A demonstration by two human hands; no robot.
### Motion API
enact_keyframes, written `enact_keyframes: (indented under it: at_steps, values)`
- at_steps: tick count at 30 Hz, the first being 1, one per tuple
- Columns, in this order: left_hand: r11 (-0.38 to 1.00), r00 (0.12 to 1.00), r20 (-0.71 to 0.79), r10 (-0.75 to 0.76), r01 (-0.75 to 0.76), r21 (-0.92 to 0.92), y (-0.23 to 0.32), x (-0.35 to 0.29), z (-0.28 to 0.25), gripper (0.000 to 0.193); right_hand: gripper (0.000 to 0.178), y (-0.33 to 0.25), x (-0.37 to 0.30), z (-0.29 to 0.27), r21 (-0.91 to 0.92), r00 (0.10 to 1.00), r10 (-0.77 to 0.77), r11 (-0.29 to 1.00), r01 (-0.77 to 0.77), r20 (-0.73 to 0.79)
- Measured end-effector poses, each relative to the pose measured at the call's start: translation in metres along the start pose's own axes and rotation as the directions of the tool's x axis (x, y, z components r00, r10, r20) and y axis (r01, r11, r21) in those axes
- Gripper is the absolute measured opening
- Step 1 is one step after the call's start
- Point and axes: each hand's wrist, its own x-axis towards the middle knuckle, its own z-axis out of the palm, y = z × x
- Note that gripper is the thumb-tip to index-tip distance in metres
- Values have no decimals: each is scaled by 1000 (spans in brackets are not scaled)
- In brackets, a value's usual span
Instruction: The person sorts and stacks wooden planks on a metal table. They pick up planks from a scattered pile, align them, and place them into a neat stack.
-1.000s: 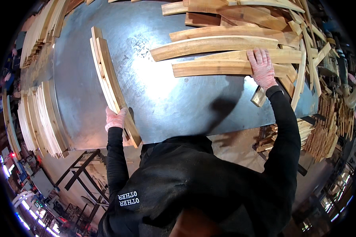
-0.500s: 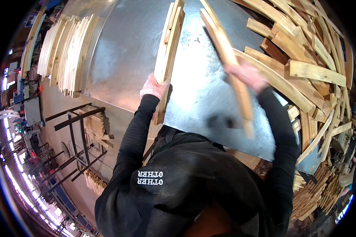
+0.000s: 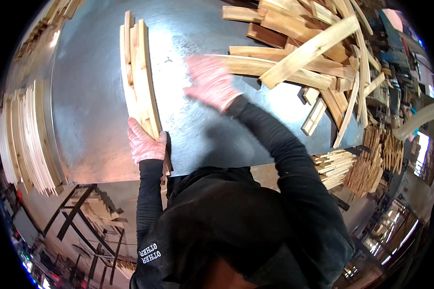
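On the metal tabletop, several narrow wooden strips (image 3: 142, 72) lie side by side in a bundle pointing away from me. My left hand (image 3: 147, 142), in a pink-and-white knit glove, is closed around the bundle's near end. To the right, my right hand (image 3: 211, 83) hovers over the table in a matching glove, slightly blurred. Its fingers are stretched out, thumb apart, with nothing in them. Just beyond its fingers is the left end of a curved wooden strip (image 3: 279, 71) from the loose pile.
Loose curved wood pieces (image 3: 294, 29) heap across the table's far right, one slanting on top (image 3: 313, 50). A row of stacked strips (image 3: 26, 139) stands beyond the metal table's (image 3: 89, 144) left edge. Below are a dark metal frame (image 3: 82, 212) at left and wood stacks (image 3: 366, 159) at right.
The strip my right hand carried is out of its grip, and the bundle at my left hand looks wider. My right hand has opened and moved left. The whole view has turned.
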Motion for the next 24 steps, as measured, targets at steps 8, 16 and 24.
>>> enact_keyframes:
  at_steps: [8, 16, 24]
  values:
    - [930, 878, -306, 367, -343, 131, 6, -8, -6, 109, 94, 82, -25, -81, -238, 944, 245, 952, -191, 221]
    - [298, 764, 108, 636, -113, -948, 133, 0, -21, 66, 49, 33, 34, -172, -41, 814, -380, 914, 404, -438]
    - [357, 844, 405, 351, 279, -891, 130, 8, 23, 38, 97, 79, -63, -48, -386, 788, 582, 692, -610, -202]
